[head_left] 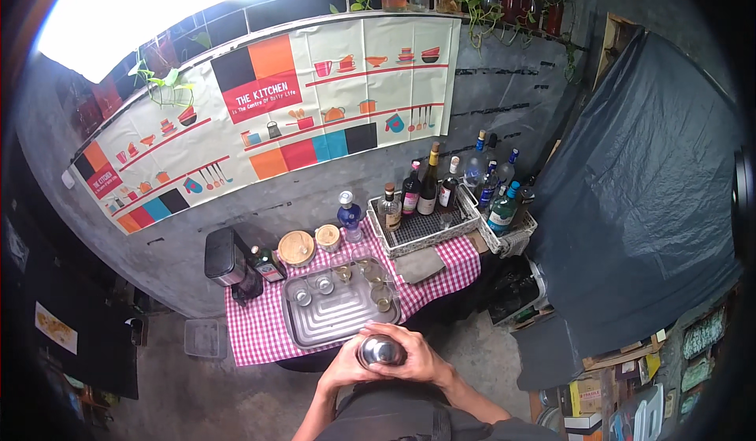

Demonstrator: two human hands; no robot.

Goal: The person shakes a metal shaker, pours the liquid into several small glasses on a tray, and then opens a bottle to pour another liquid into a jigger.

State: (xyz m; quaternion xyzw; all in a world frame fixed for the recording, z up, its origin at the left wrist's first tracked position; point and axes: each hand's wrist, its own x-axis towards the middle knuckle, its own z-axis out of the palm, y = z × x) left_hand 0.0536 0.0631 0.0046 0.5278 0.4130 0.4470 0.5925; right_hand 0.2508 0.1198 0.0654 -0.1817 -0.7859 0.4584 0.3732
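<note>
A shiny steel cocktail shaker (382, 350) is held close to my body, its rounded top facing up. My left hand (347, 362) wraps its left side and my right hand (426, 360) wraps its right side, fingers curled around the metal. Just beyond, a grey metal tray (335, 323) lies on a table. On its left stand clear glasses (324, 285); on its right, glasses holding some yellowish contents (381, 298). The shaker's lower part is hidden by my hands.
A checked cloth (260, 342) covers the table. Behind the tray are a black coffee machine (226, 260), a dark bottle (268, 263), wooden-lidded jars (297, 247) and a blue bottle (349, 211). A white basket (421, 240) holds several bottles. A clear bin (205, 339) sits left.
</note>
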